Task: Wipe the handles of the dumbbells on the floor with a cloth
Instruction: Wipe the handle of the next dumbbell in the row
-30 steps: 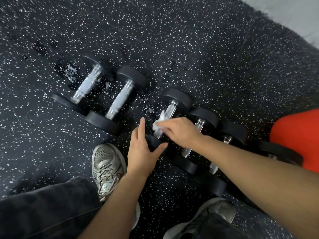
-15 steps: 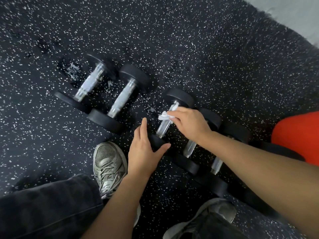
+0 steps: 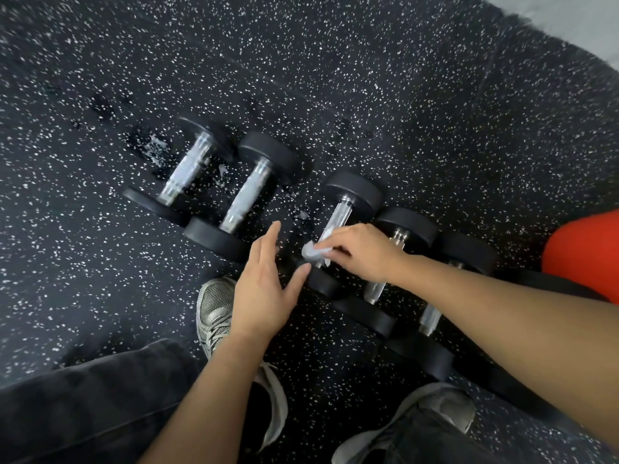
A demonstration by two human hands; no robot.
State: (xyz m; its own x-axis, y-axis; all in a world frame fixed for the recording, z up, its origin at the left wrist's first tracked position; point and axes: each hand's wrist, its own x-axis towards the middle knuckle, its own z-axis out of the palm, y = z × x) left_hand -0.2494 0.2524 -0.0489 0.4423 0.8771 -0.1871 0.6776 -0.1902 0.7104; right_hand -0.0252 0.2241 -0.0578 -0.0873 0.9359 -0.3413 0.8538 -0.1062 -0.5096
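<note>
Cloth (image 3: 313, 252), small and white, was bunched up against the near end of one shiny handle (image 3: 336, 220), and it sat low on that bar, close to the black weight by the person's feet. The right hand (image 3: 360, 251) had its fingers pinched around the cloth, pressing it onto the bar, probably so the rag could rub up and down the metal. That dumbbell (image 3: 348, 209) lay in the middle of a row on the speckled black floor (image 3: 402, 95), with two more dumbbells on the left side (image 3: 249, 192) a little apart, and more tucked close together on the right side, partly hidden under the arm. The left hand (image 3: 264, 283) was flat and open, fingers spread, holding nothing. It rested by the near black end of the middle dumbbell, and I think it was there to stop the weight from rolling while the other hand rubbed. I could not tell if it really touched the weight. Wet spots (image 3: 155, 150) showed on the floor near the left pair. A grey shoe (image 3: 214, 309) stood just below the open hand. Something red (image 3: 586, 256) sat at the right edge. I think the handles on the right were yet to be cleaned.
</note>
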